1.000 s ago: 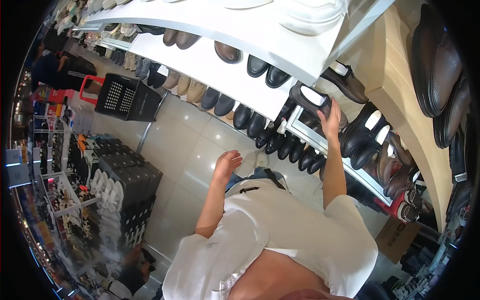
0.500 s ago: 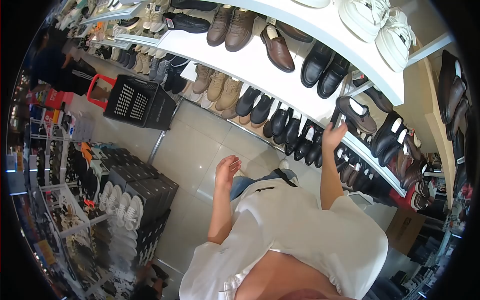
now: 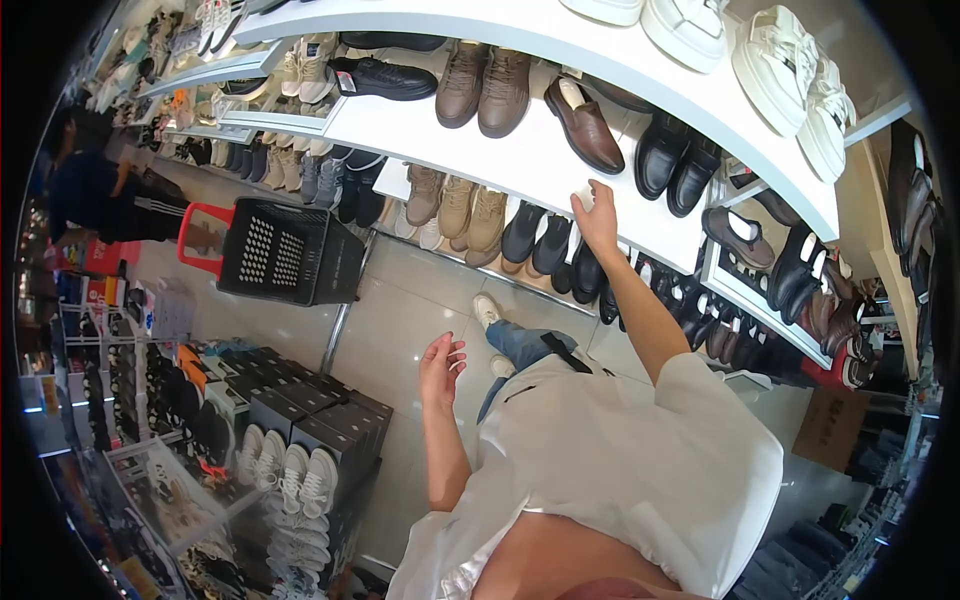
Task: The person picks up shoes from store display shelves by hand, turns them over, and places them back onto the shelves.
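Above centre, with left hand (image 3: 440,372) empty below, couldn't tell grip of right hand (image 3: 598,217), risked knocking brown loafer (image 3: 590,137) by overreaching.

Brown is recorded on the loafer (image 3: 590,132) at one o'clock and the lace-up pair (image 3: 505,90) at twelve. Black is noted on the pair of shoes (image 3: 658,157) at two. At nine, the black basket (image 3: 335,262) is marked by pale dots and a red handle (image 3: 186,235). The shirt (image 3: 620,450) is found off-white.
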### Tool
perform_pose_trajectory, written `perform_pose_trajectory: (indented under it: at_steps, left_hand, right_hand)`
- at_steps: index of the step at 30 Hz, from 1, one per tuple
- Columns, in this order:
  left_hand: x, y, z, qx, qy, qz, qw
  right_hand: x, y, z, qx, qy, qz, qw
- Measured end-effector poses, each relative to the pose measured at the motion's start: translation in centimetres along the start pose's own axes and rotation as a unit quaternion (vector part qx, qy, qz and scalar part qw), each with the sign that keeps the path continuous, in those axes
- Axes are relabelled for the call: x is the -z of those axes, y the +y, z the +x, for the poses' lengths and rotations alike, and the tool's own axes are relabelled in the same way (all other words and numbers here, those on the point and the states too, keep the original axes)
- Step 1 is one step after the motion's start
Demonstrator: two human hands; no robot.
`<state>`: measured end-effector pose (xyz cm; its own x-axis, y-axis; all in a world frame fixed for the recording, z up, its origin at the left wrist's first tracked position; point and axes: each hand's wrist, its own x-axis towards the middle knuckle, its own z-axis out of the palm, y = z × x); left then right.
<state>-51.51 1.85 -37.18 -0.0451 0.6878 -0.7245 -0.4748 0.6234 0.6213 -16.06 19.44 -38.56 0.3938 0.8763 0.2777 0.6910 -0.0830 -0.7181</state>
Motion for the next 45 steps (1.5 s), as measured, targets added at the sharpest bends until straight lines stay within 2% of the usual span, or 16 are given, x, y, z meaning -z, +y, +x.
perform_pose_trajectory:
  at_steps: [9, 11, 14, 18, 22, 26, 28, 30, 32, 33, 35, 38, 39, 40, 43, 45]
  left_hand:
    - [-0.1, 7.0, 6.2, -0.027, 0.008, 0.019, 0.999]
    - [-0.5, 9.6, 7.9, -0.049, 0.013, 0.014, 0.999]
    - [-1.4, 12.7, 10.4, -0.07, 0.018, 0.002, 0.997]
    - [-4.0, 16.1, 13.1, -0.064, -0.045, 0.072, 0.994]
    - [-6.9, 18.9, 16.2, -0.021, -0.113, 0.173, 0.978]
    - [-8.8, 21.5, 20.1, -0.005, -0.194, 0.224, 0.955]
    - [-10.0, 23.3, 20.6, -0.012, -0.239, 0.263, 0.935]
    - [-10.7, 25.1, 21.4, -0.002, -0.275, 0.29, 0.917]
    - [-12.0, 26.6, 22.2, -0.03, -0.322, 0.335, 0.885]
    - [-12.7, 27.4, 22.5, -0.024, -0.336, 0.339, 0.878]
    - [-13.7, 28.7, 23.0, -0.051, -0.353, 0.353, 0.865]
    - [-14.6, 29.4, 24.1, -0.007, -0.41, 0.25, 0.877]
    - [-14.8, 29.8, 24.4, 0.054, -0.432, 0.194, 0.879]
    - [-14.6, 30.1, 24.6, 0.061, -0.435, 0.198, 0.876]
    - [-14.2, 30.7, 24.8, 0.077, -0.46, 0.204, 0.861]
    - [-14.1, 31.0, 24.5, -0.003, -0.459, 0.175, 0.871]
  right_hand:
    - [-11.6, -8.6, 13.3, -0.016, 0.021, 0.03, 0.999]
    - [-13.7, -9.7, 17.1, 0.027, 0.076, 0.018, 0.997]
    - [-13.6, -12.8, 21.4, 0.01, -0.002, 0.022, 1.0]
    - [-19.3, -8.4, 25.8, -0.03, 0.069, -0.025, 0.997]
    - [-19.3, -6.5, 23.7, -0.04, 0.115, -0.029, 0.992]
    - [-15.6, -12.1, 20.0, -0.068, 0.091, -0.067, 0.991]
    - [-13.3, -17.3, 15.8, -0.18, 0.192, 0.024, 0.964]
    - [-13.4, -17.8, 12.4, -0.274, 0.153, 0.078, 0.946]
    - [-13.0, -19.5, 9.3, -0.268, 0.126, 0.11, 0.949]
    - [-13.6, -19.8, 8.3, -0.238, 0.139, 0.181, 0.944]
    - [-14.6, -21.1, 6.9, -0.272, 0.135, 0.311, 0.9]
    - [-15.3, -23.1, 4.7, -0.323, 0.088, 0.364, 0.869]
    - [-15.5, -24.0, 4.0, -0.322, 0.074, 0.405, 0.853]
    - [-15.9, -24.7, 3.3, -0.321, 0.062, 0.446, 0.833]
    - [-16.9, -25.5, 2.4, -0.288, 0.029, 0.459, 0.84]
    - [-17.4, -26.7, 2.7, -0.267, 0.032, 0.454, 0.849]
